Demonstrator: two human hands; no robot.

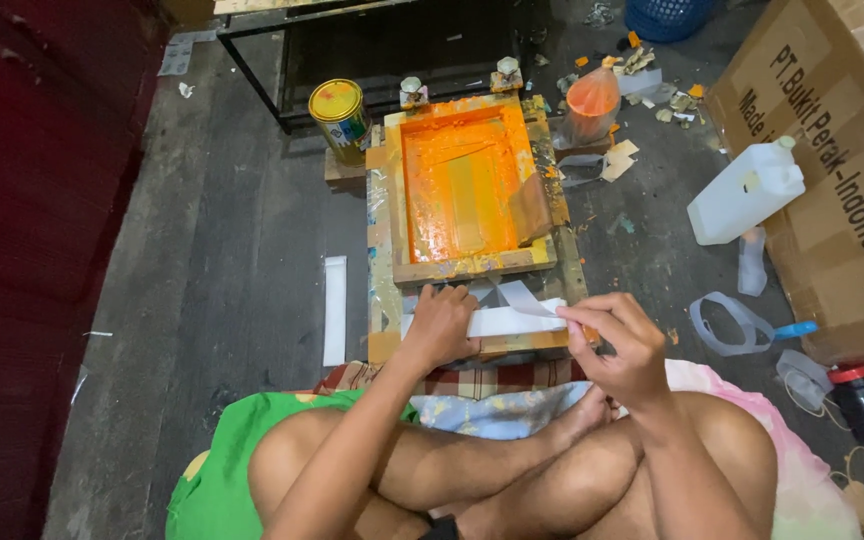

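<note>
Your left hand (pixel 442 325) presses flat on the white strip (pixel 497 321) lying across the near edge of the printing board, just below the orange-coated screen frame (pixel 464 185). Your right hand (pixel 620 345) pinches the strip's right end. You seem to be positioning it; it likely needs squaring before the frame lowers.

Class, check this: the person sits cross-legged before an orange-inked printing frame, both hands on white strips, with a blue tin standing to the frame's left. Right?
Not quite. The tin is yellow, not blue, as the head view shows. It does stand left of the orange-inked frame.
</note>
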